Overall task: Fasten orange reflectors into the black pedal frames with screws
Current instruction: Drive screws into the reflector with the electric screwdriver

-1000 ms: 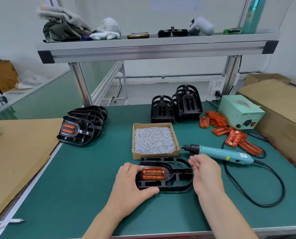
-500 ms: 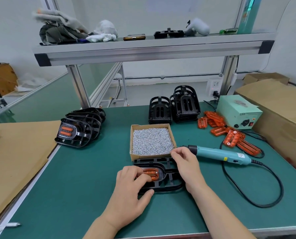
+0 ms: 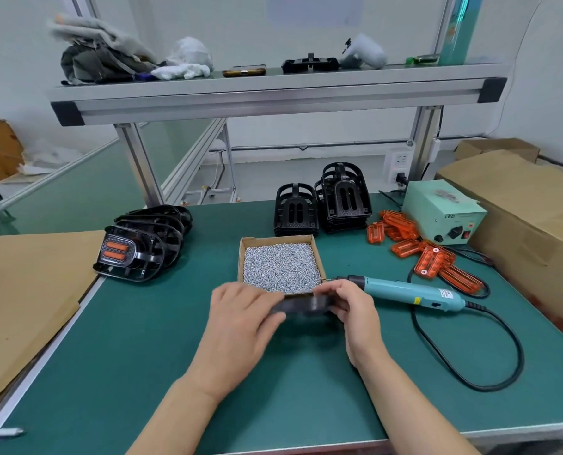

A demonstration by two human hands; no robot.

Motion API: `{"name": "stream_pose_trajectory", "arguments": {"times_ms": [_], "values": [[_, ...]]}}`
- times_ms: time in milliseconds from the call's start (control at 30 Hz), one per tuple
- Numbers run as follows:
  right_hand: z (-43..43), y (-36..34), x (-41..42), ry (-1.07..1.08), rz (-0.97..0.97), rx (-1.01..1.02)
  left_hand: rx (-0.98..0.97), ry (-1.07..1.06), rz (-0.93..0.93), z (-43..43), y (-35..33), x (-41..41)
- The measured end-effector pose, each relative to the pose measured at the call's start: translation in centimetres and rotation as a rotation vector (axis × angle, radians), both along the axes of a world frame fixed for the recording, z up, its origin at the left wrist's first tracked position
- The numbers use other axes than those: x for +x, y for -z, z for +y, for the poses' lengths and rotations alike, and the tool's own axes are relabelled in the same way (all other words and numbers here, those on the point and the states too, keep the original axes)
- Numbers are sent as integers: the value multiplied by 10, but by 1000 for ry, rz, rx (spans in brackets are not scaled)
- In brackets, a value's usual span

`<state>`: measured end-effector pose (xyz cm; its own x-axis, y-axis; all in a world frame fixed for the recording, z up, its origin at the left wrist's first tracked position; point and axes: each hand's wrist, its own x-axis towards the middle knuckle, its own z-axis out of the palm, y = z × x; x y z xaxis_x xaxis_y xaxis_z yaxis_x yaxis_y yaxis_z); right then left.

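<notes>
Pedal frame (image 3: 301, 305), blurred edge-on, is gripped by my left hand (image 3: 240, 318) at nine o'clock and right hand (image 3: 352, 310) at three, its face hidden.

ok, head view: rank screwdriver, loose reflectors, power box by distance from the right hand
1. Screwdriver: just right of the right hand, which grips the frame; its tip is beside the fingers.
2. Loose reflectors: farther right and back.
3. Power box: back right, behind the reflectors.
</notes>
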<state>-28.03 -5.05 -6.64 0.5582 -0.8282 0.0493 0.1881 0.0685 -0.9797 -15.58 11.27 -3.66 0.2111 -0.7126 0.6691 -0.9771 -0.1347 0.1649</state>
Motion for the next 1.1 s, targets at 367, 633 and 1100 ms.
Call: {"name": "stream_pose_trajectory", "arguments": {"times_ms": [367,633,1100], "values": [[3,13,6,-4,314,-463,-51,-153,412,-23,-8,25],[4,13,6,17,314,-364,21,-316,782,-3,21,29],[3,14,7,-36,223,-270,-625,-235,1809,-11,25,35]]}}
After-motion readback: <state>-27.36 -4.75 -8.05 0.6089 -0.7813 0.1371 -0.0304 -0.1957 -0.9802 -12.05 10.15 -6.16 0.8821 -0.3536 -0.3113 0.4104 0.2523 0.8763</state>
